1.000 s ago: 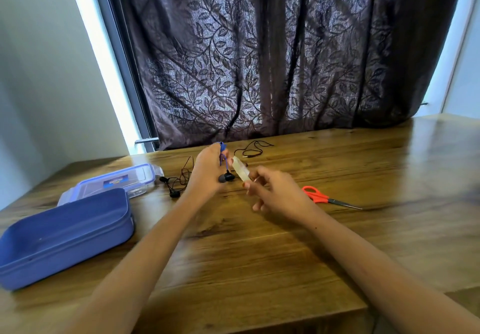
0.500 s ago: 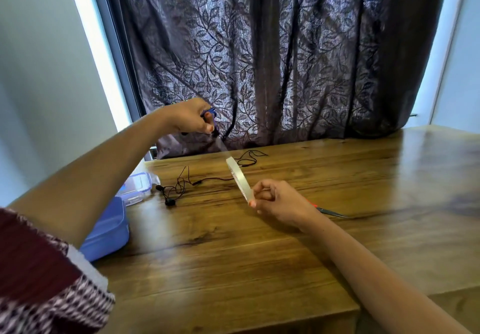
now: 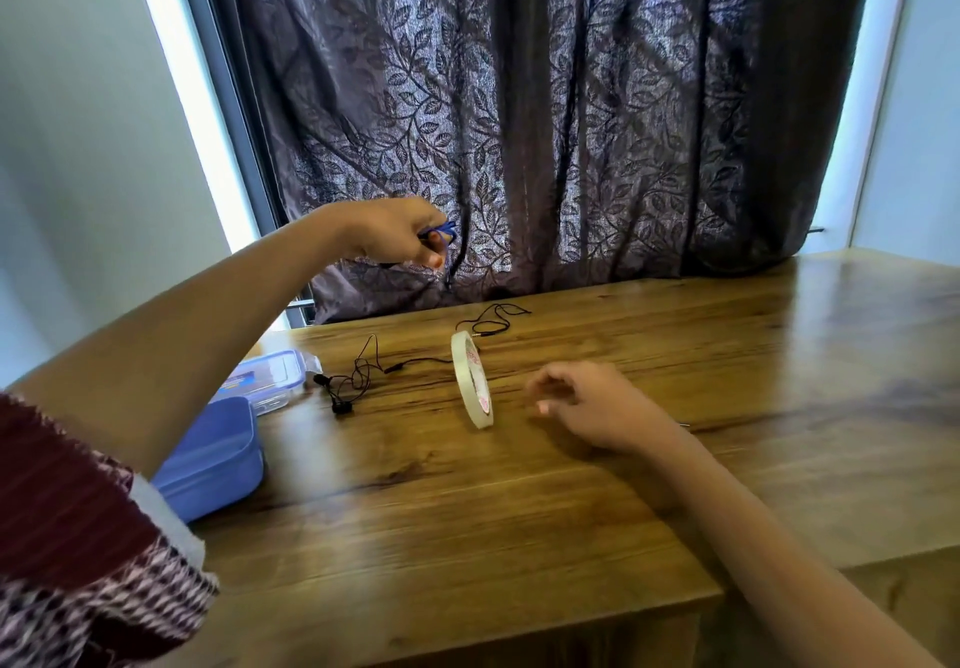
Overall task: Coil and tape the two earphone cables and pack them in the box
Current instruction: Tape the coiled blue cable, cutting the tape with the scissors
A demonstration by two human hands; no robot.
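My left hand (image 3: 399,238) is raised above the table's far edge and grips a coiled blue earphone cable (image 3: 441,234); a thin strand hangs down from it in front of the curtain. A roll of clear tape (image 3: 471,380) stands on edge on the wooden table (image 3: 519,511), apart from both hands. My right hand (image 3: 587,402) hovers just right of the roll with loosely curled fingers and holds nothing. A black earphone cable (image 3: 363,373) lies loose on the table behind the roll. The blue box (image 3: 213,464) sits open at the left.
The box's clear lid (image 3: 270,376) lies behind the box. A dark leaf-patterned curtain (image 3: 545,121) hangs along the table's far edge. Behind my right wrist a thin metal tip (image 3: 684,425) pokes out. The table's front edge runs close to me.
My right hand has let go of the tape roll, which now stands on the table. My left hand stays raised with the blue cable.
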